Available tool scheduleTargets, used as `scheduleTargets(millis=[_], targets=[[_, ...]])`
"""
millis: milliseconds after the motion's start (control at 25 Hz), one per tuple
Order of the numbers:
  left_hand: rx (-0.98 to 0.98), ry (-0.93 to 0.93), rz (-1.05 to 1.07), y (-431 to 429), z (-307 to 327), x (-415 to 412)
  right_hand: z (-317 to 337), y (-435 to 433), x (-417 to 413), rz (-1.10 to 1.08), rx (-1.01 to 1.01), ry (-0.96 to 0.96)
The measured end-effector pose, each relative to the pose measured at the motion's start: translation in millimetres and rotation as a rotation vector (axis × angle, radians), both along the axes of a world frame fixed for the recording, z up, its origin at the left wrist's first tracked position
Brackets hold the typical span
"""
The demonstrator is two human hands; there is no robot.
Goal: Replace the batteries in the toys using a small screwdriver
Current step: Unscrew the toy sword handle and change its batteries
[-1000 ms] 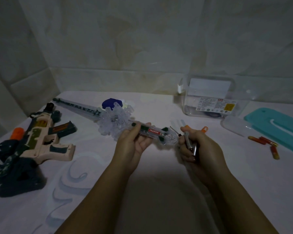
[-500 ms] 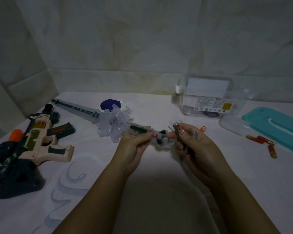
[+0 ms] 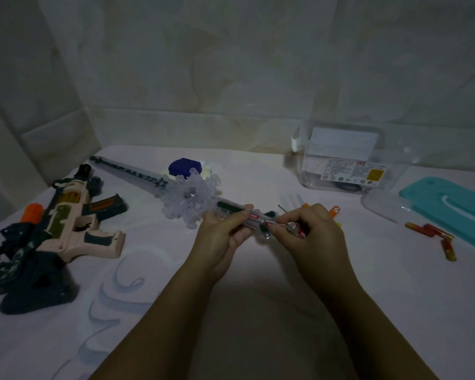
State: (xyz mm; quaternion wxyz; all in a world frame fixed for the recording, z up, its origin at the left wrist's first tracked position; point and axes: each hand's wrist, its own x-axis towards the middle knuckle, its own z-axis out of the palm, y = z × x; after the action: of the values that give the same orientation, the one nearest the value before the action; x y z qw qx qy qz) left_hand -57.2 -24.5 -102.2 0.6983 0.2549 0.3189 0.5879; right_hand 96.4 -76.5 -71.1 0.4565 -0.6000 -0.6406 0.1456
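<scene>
Over the middle of the white table we hold both hands close together, nearly touching. Our left hand is curled round the clear handle of the toy sword, thumb on top, keeping it just above the cloth. Our right hand pinches a red-and-silver battery between thumb and fingertips, its tip at the handle's open end; we cannot tell whether it is seated. A second red label shows deeper in that palm.

The sword's blade runs away to the left, its frosted guard just beside the left knuckles, with a dark blue piece behind it. A thin metal shaft pokes out behind the right hand, and an orange end shows past its knuckles. A toy gun lies well apart on the left. To the right sit a clear plastic box, a teal lid and loose batteries.
</scene>
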Motion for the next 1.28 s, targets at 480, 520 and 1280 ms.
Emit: scheduleTargets(millis=[480,520,1280], targets=[[-0.028,-0.059,0.031,2,1,0,6,-11,-4,-0.118,-0.123,-0.083],[-0.035,-0.062,0.041,3,0,0,6,-11,-5,-0.119,-0.124,-0.116],[0.020,-0.005,-0.020,3,-3,-2,-9,-4,-20,0.006,-0.186,-0.121]])
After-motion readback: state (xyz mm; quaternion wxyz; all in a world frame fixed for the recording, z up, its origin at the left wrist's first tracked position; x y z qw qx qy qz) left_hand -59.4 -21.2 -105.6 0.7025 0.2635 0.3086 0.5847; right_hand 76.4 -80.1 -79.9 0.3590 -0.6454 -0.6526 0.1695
